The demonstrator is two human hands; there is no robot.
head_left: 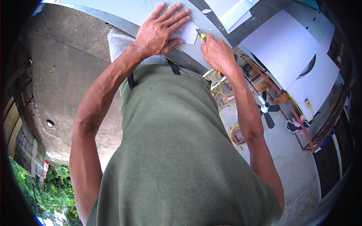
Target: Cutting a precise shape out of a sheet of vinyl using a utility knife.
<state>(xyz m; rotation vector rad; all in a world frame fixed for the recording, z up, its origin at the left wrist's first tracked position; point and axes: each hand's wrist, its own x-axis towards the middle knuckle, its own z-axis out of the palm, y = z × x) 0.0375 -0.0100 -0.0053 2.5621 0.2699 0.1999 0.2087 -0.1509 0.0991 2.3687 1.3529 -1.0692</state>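
Note:
My left hand (160,32) lies flat with its fingers spread, pressing a small white sheet piece (187,34) onto the grey work surface (128,11). A curved line shows on that piece near its right edge. In my right hand (218,54) is a yellow and black utility knife (203,37), gripped with the fingers wrapped round it. The knife's tip end reaches the right edge of the white piece, a short way from my left fingertips. Small white offcuts (206,11) lie just beyond the knife.
White sheets (237,15) lie at the far right of the work surface. Larger white panels (283,45) rest on a reddish metal frame (298,124) to the right. Yellow cords (218,88) and a black-bladed fan (265,108) are beside my right forearm.

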